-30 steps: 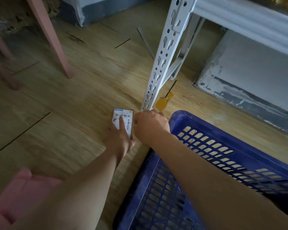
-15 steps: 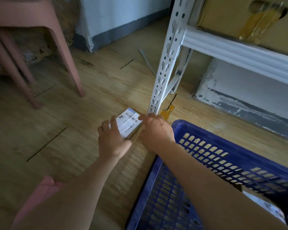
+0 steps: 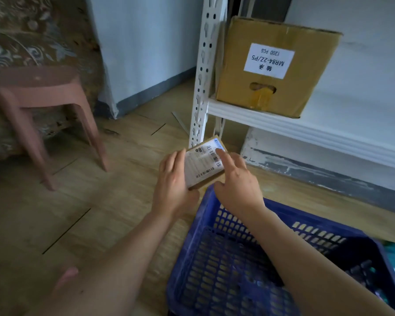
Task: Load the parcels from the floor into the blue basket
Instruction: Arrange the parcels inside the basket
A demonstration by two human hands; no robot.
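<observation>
Both hands are clamped on one small flat brown cardboard parcel with a white barcode label (image 3: 203, 165), held in the air just beyond the corner of the blue perforated plastic basket (image 3: 217, 270) and in front of the foot of the white slotted metal shelf post (image 3: 203, 76). The left hand (image 3: 175, 181) wraps its fingers over the parcel's left edge. The right hand (image 3: 238, 188) lays its index finger across the label with the thumb against the near corner. The parcel is tilted, label up, and clear of the wooden floor (image 3: 78, 213). The step in hand looks like the carry into the basket. A good way is to bring the parcel back over the rim nearest the hands, keeping it level so it doesn't catch the plastic edge. It could then go flat on the bare mesh bottom rather than be dropped on its corner. Some things already lie at the basket's right end, too blurred to name, so the open near side is the better spot. A parcel this light probably needs one hand only, which would free the other for the next.
</observation>
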